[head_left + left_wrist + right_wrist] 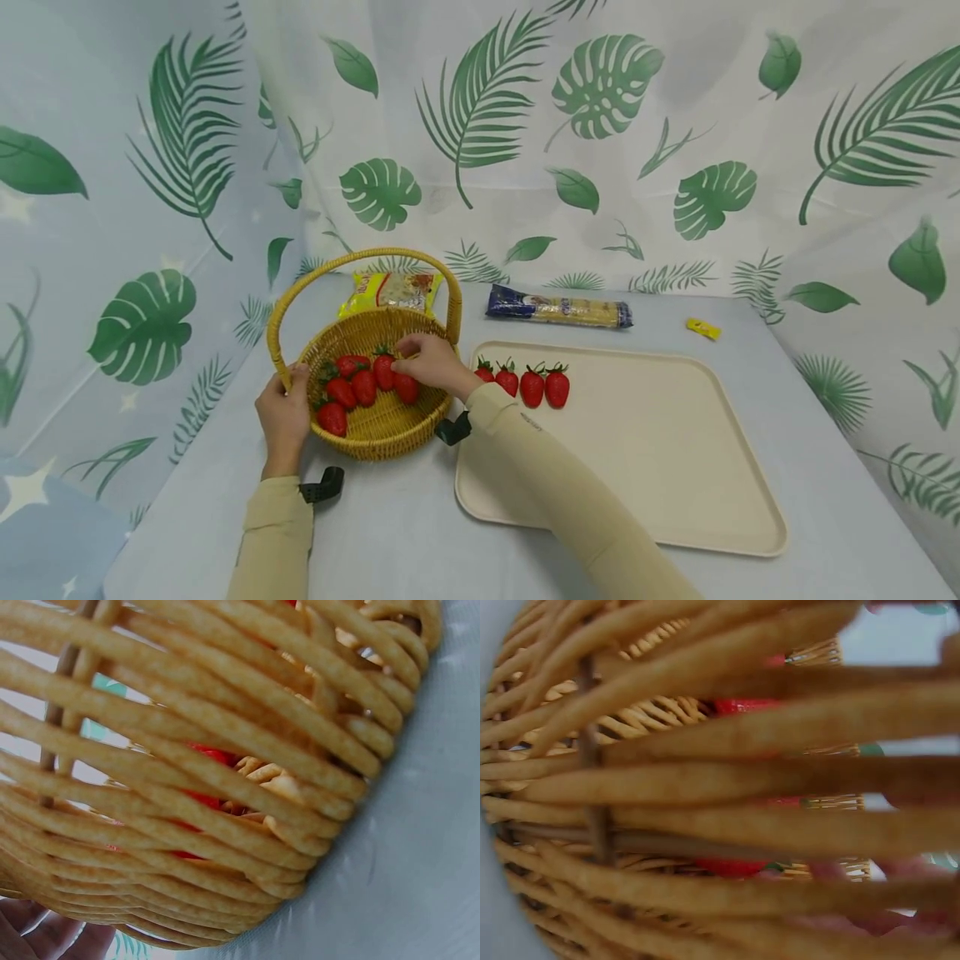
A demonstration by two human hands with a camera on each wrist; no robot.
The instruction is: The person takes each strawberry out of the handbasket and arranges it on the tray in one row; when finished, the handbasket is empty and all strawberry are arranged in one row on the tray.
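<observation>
A yellow wicker basket (382, 446) with a tall arched handle stands at left of centre, several red strawberries (363, 387) inside it. My left hand (285, 417) holds its left rim by the foot of the handle, thumb near the top edge. In the left wrist view, fingertips (56, 937) show below the woven wall (165, 697). My right hand (435, 364) reaches over the right side and pinches a strawberry (384, 372) with thumb and fingers. Through the weave (705, 780) in the right wrist view, red fruit shows, and the hand is mostly hidden.
A beige tray (637, 467) lies right of the basket, with several strawberries (557, 387) in a row at its upper left, partly behind my right forearm. Behind are a yellow food bag (401, 290), a long pasta pack (558, 308) and a small yellow packet (703, 328).
</observation>
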